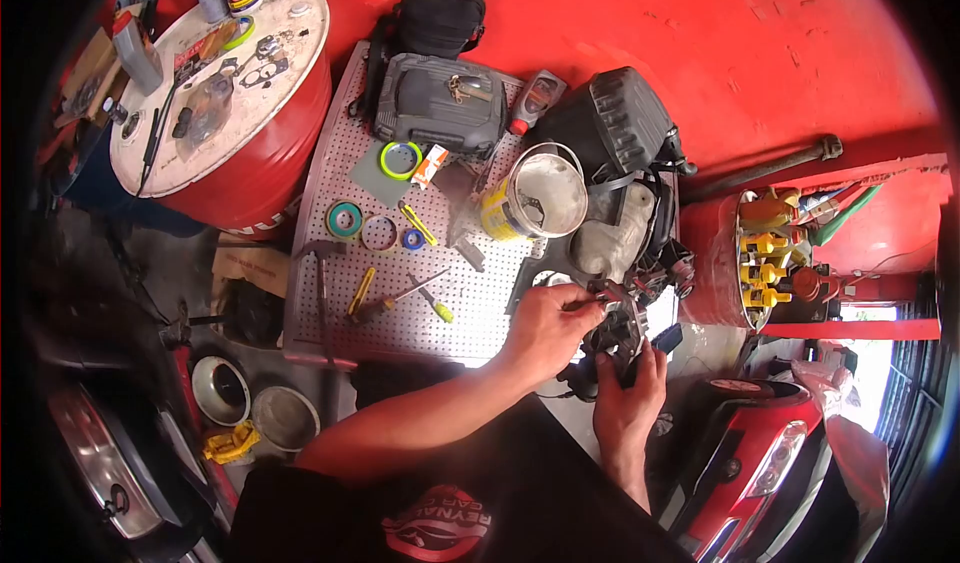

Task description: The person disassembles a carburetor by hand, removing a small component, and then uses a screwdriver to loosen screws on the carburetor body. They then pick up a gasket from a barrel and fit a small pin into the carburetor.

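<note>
A dark metal-and-black mechanical part (618,331) is between my two hands at the right front edge of the perforated table. My left hand (548,331) comes in from the left, its thumb and fingers pinched on the part's upper side. From below, my right hand (630,393) grips the lower side, its thumb and fingers around it. Just behind the part are more black components (668,271) and a bundle in a clear plastic bag (615,238). A white bucket (550,195) stands farther back.
On the perforated table (460,313) lie tape rolls (344,220), a green-tipped screwdriver (440,309), yellow cutters (362,291) and a hammer (322,253). A hard black case (440,103) is at the back. Red drums (265,153) flank the table; a red car (750,463) is lower right.
</note>
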Tool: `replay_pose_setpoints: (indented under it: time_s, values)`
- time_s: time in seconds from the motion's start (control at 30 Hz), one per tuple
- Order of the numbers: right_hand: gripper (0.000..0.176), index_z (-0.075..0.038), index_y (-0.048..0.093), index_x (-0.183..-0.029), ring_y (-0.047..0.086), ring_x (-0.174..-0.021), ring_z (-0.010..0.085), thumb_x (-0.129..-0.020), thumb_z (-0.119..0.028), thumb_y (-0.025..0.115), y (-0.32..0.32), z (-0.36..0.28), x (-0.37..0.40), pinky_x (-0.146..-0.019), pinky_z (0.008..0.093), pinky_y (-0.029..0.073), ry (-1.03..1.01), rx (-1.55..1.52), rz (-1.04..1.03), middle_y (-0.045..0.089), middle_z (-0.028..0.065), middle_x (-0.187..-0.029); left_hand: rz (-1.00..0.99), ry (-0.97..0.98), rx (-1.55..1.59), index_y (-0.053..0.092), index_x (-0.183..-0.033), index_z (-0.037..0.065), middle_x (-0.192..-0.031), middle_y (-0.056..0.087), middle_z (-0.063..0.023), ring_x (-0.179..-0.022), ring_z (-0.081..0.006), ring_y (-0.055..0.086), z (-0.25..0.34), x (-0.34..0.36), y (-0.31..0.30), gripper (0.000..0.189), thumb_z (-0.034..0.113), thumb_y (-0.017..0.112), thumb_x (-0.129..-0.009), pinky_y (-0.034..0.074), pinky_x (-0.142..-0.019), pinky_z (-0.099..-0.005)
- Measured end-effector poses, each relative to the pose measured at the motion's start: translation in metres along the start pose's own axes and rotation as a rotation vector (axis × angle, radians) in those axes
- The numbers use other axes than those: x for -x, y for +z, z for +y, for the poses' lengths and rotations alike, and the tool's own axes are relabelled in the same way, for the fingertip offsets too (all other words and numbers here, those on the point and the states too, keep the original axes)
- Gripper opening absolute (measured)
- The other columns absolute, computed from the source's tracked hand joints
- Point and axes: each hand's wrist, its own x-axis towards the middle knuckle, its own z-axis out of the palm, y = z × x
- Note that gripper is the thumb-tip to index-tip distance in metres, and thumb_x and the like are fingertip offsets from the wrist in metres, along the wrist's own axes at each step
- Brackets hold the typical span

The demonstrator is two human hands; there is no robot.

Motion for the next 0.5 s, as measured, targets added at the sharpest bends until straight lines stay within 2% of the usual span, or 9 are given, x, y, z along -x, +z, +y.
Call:
replay_pose_setpoints:
  time_s: [0.07, 0.17, 0.27, 0.37, 0.5]
  values:
    - [0.049, 0.006, 0.058, -0.127, 0.064, -0.092, 0.0348, -0.083, -0.011, 0.075, 0.000, 0.001, 0.000, -0.079, 0.0420, 0.052, 0.007, 0.017, -0.035, 0.060, 0.0188, -0.107, 0.001, -0.104, 0.120, 0.073, -0.101, -0.004, -0.078, 0.069, -0.0042, -0.073, -0.0081, 0.058, 0.008, 0.002, 0.000, 0.021, 0.014, 0.069, -0.091, 0.046, -0.066, -0.0264]
    - [0.050, 0.006, 0.057, -0.127, 0.064, -0.091, 0.0347, -0.083, -0.012, 0.075, -0.001, -0.005, 0.000, -0.078, 0.0414, 0.052, 0.004, 0.041, -0.026, 0.060, 0.0188, -0.107, -0.036, -0.161, 0.362, 0.072, -0.102, -0.004, -0.084, 0.070, -0.0057, -0.076, -0.0093, 0.060, -0.004, -0.003, 0.000, 0.019, 0.012, 0.069, -0.091, 0.047, -0.069, -0.0265]
    - [0.051, 0.005, 0.058, -0.128, 0.064, -0.090, 0.0346, -0.083, -0.012, 0.075, 0.001, 0.001, 0.002, -0.077, 0.0411, 0.052, -0.009, 0.039, -0.026, 0.060, 0.0183, -0.108, -0.046, -0.041, 0.311, 0.070, -0.102, -0.005, -0.091, 0.070, -0.0067, -0.081, -0.0104, 0.061, -0.014, -0.005, 0.004, 0.018, 0.010, 0.068, -0.092, 0.048, -0.073, -0.0266]
    - [0.051, 0.003, 0.058, -0.128, 0.064, -0.091, 0.0348, -0.083, -0.012, 0.075, 0.001, 0.001, 0.003, -0.079, 0.0421, 0.052, 0.029, 0.044, -0.019, 0.060, 0.0175, -0.109, -0.063, -0.083, 0.354, 0.070, -0.103, -0.004, -0.093, 0.070, -0.0071, -0.083, -0.0107, 0.061, -0.013, -0.002, 0.005, 0.017, 0.009, 0.067, -0.093, 0.048, -0.074, -0.0272]
    - [0.050, 0.001, 0.058, -0.129, 0.063, -0.094, 0.0360, -0.084, -0.013, 0.075, 0.001, 0.006, 0.006, -0.081, 0.0435, 0.052, 0.037, 0.058, -0.028, 0.060, 0.0176, -0.111, -0.008, -0.069, 0.294, 0.070, -0.104, -0.002, -0.088, 0.068, -0.0046, -0.079, -0.0093, 0.057, -0.015, 0.001, 0.010, 0.017, 0.012, 0.066, -0.095, 0.046, -0.070, -0.0272]
